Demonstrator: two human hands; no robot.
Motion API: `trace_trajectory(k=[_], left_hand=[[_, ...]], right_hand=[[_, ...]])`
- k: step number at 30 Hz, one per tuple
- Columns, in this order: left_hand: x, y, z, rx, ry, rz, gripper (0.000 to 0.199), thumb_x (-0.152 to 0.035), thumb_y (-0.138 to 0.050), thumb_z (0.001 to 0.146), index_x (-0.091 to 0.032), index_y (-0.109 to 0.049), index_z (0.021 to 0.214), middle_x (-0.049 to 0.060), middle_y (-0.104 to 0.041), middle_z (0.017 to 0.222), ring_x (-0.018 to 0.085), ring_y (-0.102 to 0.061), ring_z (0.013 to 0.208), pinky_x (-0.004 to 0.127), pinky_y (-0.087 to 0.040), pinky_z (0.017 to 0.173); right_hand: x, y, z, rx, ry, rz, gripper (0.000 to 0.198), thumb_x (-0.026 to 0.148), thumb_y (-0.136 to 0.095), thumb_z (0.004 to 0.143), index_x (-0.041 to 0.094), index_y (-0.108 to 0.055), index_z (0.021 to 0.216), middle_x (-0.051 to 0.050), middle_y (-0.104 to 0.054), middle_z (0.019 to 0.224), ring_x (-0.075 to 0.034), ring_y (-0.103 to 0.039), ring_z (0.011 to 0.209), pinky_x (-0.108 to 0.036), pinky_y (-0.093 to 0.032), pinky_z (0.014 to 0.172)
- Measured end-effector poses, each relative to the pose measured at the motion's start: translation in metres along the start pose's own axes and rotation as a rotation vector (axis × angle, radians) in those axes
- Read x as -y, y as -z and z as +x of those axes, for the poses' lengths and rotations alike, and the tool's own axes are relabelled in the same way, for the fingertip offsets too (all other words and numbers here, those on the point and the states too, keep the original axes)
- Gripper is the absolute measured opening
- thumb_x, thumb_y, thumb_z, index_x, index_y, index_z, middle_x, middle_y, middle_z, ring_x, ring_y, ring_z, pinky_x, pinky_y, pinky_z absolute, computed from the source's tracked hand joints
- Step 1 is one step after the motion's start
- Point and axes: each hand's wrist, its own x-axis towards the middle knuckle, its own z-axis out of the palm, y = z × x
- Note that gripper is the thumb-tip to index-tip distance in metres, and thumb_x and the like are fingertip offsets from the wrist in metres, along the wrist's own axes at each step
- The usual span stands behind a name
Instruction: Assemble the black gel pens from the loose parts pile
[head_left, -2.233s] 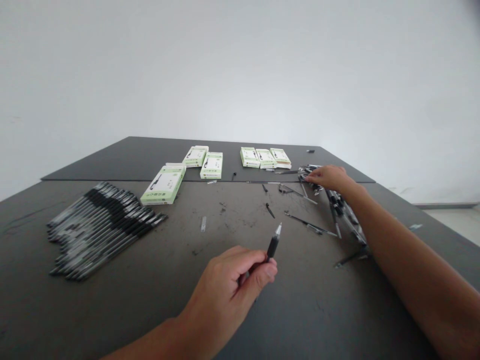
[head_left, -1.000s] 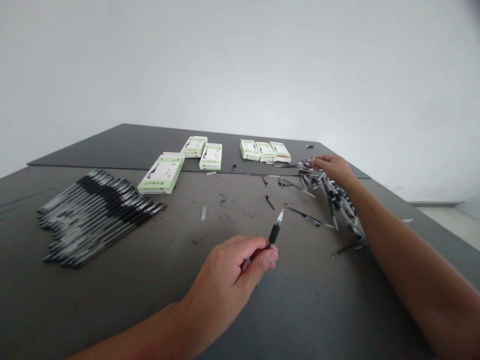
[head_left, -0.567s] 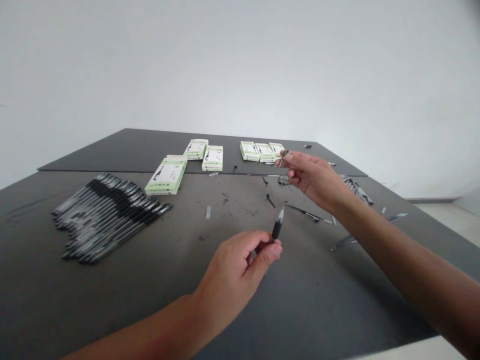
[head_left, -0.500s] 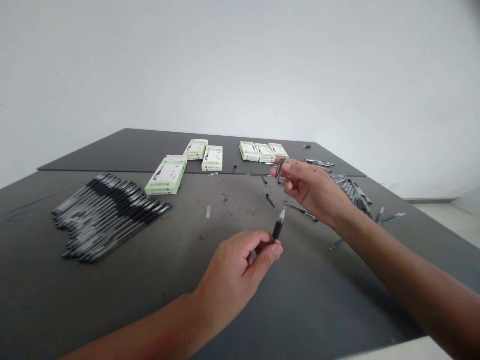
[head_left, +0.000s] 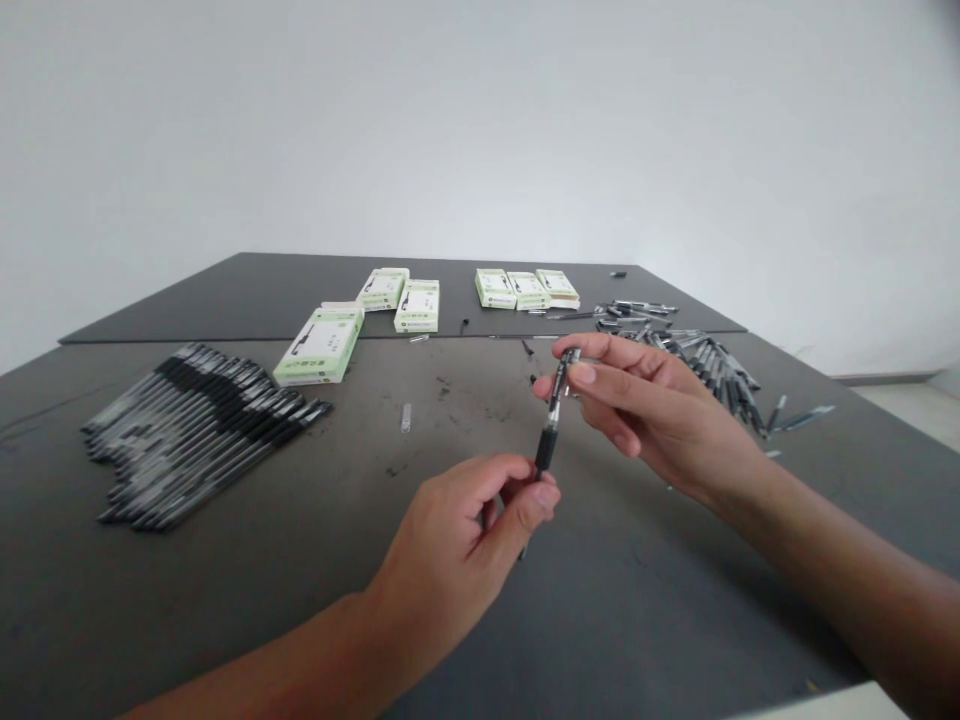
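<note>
My left hand (head_left: 480,530) pinches a pen (head_left: 547,452) by its barrel below the black grip, with the tip end pointing up. Above it, my right hand (head_left: 645,400) holds a clear pen cap (head_left: 561,380) with a dark clip between thumb and fingers. The cap sits over the pen's tip; whether it is pushed fully on I cannot tell. Part of the barrel is hidden behind my left fingers, and its lower end shows beneath them.
A row of capped pens (head_left: 199,435) lies at the left. Several white-green boxes (head_left: 321,343) stand towards the back. Loose pens and parts (head_left: 712,375) are heaped at the right. A small clear piece (head_left: 406,418) lies mid-table (head_left: 315,590).
My right hand has come down with the cap, which now meets the pen's tip. My left hand still holds the pen in nearly the same place. The view has shifted slightly.
</note>
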Motion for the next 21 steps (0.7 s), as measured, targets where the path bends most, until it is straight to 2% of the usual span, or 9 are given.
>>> trace_trajectory(k=[9, 16, 18, 21], left_hand=[[-0.0029, 0.0012, 0.0013, 0.01, 0.018, 0.019, 0.023, -0.036, -0.063, 0.103, -0.024, -0.077, 0.09, -0.001, -0.083, 0.092, 0.014, -0.071, 0.071, 0.025, -0.05, 0.065], [-0.0001, 0.0008, 0.0007, 0.018, 0.039, -0.021, 0.023, -0.039, -0.062, 0.104, -0.025, -0.078, 0.097, -0.001, -0.083, 0.089, 0.015, -0.072, 0.069, 0.025, -0.051, 0.062], [-0.0002, 0.0008, 0.0013, 0.009, 0.042, -0.025, 0.022, -0.038, -0.062, 0.104, -0.025, -0.078, 0.098, -0.001, -0.083, 0.088, 0.015, -0.072, 0.069, 0.025, -0.052, 0.063], [-0.0011, 0.001, 0.002, 0.002, 0.047, -0.026, 0.023, -0.039, -0.061, 0.104, -0.025, -0.078, 0.096, -0.002, -0.082, 0.085, 0.015, -0.071, 0.069, 0.025, -0.051, 0.063]], right_hand=[[-0.0023, 0.0039, 0.0015, 0.006, 0.011, -0.065, 0.032, 0.045, -0.079, 0.094, 0.027, -0.079, 0.12, -0.005, -0.084, 0.107, -0.004, -0.041, 0.043, -0.026, -0.033, 0.043], [-0.0033, 0.0032, 0.0005, -0.004, 0.012, -0.156, 0.035, 0.048, -0.082, 0.09, 0.029, -0.08, 0.119, -0.003, -0.081, 0.084, -0.017, -0.067, 0.062, -0.027, -0.04, 0.046], [-0.0026, 0.0009, -0.0003, 0.012, 0.018, -0.187, 0.034, 0.047, -0.082, 0.09, 0.029, -0.081, 0.118, -0.003, -0.082, 0.088, -0.016, -0.066, 0.06, -0.026, -0.041, 0.044], [-0.0042, -0.0022, -0.0023, 0.01, 0.067, -0.27, 0.032, 0.048, -0.081, 0.092, 0.029, -0.082, 0.117, -0.002, -0.084, 0.094, -0.011, -0.057, 0.049, -0.026, -0.043, 0.043]])
